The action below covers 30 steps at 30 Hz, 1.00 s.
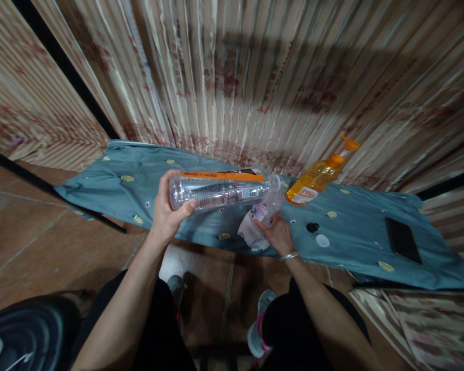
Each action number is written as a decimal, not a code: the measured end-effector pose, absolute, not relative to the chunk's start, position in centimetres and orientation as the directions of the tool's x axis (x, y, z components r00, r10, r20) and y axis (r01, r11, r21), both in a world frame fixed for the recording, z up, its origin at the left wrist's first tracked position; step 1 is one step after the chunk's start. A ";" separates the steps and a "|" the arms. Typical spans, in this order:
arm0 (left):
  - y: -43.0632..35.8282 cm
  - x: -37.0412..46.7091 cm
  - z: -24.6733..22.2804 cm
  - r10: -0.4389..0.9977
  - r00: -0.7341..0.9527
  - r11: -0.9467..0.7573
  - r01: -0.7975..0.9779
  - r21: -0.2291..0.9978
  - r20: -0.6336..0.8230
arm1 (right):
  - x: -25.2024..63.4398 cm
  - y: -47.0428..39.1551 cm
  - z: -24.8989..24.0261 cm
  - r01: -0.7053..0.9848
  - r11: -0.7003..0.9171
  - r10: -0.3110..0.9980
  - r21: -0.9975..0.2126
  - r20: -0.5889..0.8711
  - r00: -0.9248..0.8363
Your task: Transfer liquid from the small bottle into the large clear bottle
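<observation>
My left hand [170,206] grips the base end of a large clear plastic bottle [224,190] with an orange and black label. The bottle lies almost level in the air, its neck pointing right. Below that neck, my right hand [276,232] is closed around a smaller clear bottle [268,203] with a pink and white label. The mouths of the two bottles meet or overlap; I cannot tell whether they touch. Something whitish and crumpled-looking [251,232] shows beside my right fingers, perhaps the small bottle's lower part. A yellow pump bottle [313,180] with an orange pump top stands just right of them.
A narrow table has a teal cloth [193,229] with yellow prints. On its right side lie a small black cap [313,227], a white round lid [322,240] and a dark phone [402,240]. A striped curtain [232,77] hangs behind, and black poles [65,67] frame the left.
</observation>
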<state>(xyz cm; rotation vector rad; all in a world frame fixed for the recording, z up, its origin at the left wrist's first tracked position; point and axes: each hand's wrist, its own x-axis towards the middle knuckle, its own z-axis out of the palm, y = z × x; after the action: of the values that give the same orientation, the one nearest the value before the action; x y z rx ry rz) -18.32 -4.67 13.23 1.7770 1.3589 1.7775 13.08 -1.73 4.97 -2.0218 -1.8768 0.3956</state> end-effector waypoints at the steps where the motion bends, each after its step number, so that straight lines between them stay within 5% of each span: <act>1: -4.7 -18.3 13.2 0.755 -0.202 -0.515 0.406 0.755 0.624 | 13.1 -1.7 4.9 0.897 -0.055 0.996 -0.439 0.040 0.080; 30: -4.7 -18.2 13.3 0.747 -0.203 -0.526 0.402 0.750 0.633 | 13.1 -1.7 4.9 0.898 -0.061 0.997 -0.435 0.019 0.078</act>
<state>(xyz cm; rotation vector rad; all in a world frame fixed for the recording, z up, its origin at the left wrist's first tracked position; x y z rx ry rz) -18.15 -4.70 13.27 1.7793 1.3488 1.7908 13.09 -1.66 4.93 -2.0284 -1.8850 0.4108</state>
